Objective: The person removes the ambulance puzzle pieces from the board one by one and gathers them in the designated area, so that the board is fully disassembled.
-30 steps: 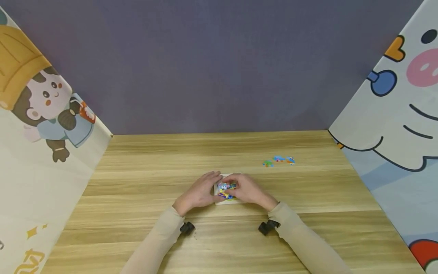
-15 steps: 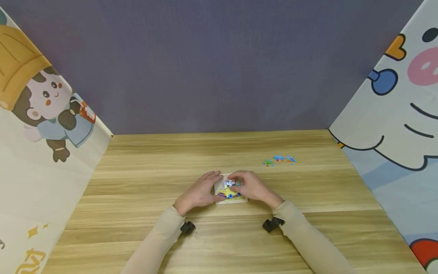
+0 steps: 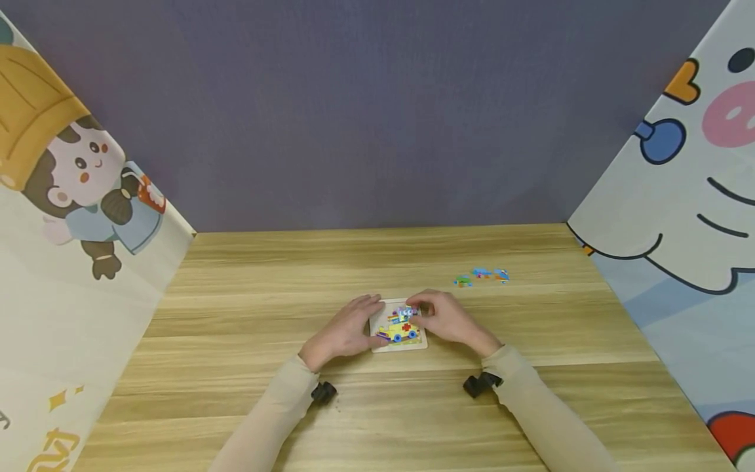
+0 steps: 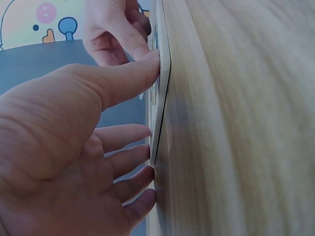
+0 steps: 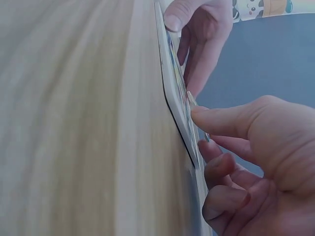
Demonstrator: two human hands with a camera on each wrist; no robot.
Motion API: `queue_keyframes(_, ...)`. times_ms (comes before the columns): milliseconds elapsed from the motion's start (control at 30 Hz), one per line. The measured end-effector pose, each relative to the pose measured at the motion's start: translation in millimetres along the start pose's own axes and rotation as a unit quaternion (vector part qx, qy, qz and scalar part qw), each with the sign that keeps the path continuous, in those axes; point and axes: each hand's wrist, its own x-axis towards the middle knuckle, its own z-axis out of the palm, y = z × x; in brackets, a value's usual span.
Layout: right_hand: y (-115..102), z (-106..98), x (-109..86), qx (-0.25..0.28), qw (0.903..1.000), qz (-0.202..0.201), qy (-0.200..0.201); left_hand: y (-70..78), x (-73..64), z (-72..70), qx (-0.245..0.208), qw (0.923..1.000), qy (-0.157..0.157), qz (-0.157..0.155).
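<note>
A small jigsaw board point(image 3: 423, 344) with a pale frame lies on the table, seen nearly edge-on in both wrist views. Its lower part shows a yellow ambulance picture point(image 3: 392, 331) with a red cross and blue wheels. My left hand point(image 3: 345, 331) spans the board's left side, thumb pressing near the lower left corner and extended fingertips along the upper left edge. Between thumb and index finger my right hand point(image 3: 445, 318) pinches a puzzle piece point(image 5: 192, 100) over the board's right side; it stands tilted from the board in the right wrist view. The right hand's other fingers are curled.
Several loose puzzle pieces, among them a green one point(image 3: 463, 280), a blue one point(image 3: 480, 272) and a blue and orange one point(image 3: 501, 275), lie behind and to the right of the board. A dark grey partition point(image 3: 377, 131) stands at the wooden table's point(image 3: 265, 262) back edge.
My right hand has moved to the right and slightly away across the board with the puzzle piece, uncovering the ambulance picture. The left hand and the loose pieces have stayed in place.
</note>
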Motion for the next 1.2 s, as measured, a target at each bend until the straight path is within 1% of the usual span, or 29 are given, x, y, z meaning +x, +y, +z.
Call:
queue_keyframes(267,9.5,-9.2,-5.6,0.003,0.9994,0.012,0.031,-0.2,0.7,0.9,-0.003,1.0,0.0,0.001)
queue_keyframes(500,19.0,-15.7,-8.1,-0.008,0.9985,0.015,0.053,-1.6,0.5,1.7,-0.006,1.0,0.002,0.004)
queue_keyframes(633,25.5,-20.5,-10.8,-0.006,0.9982,0.012,0.059,-1.6,0.4,1.5,-0.005,1.0,0.002,0.005)
queue_keyframes(867,34.0,-28.1,-16.5,-0.001,0.9976,0.025,0.065,-1.4,-0.2,1.8,-0.002,1.0,0.001,0.003)
queue_keyframes(1033,41.7,-34.1,-20.7,0.006,0.9973,0.027,0.068,-0.2,-0.6,1.2,-0.005,1.0,0.004,0.003)
queue_keyframes(1200,49.6,-41.6,-24.2,-0.003,0.9968,0.032,0.073,1.0,-1.1,0.3,-0.005,1.0,0.006,0.002)
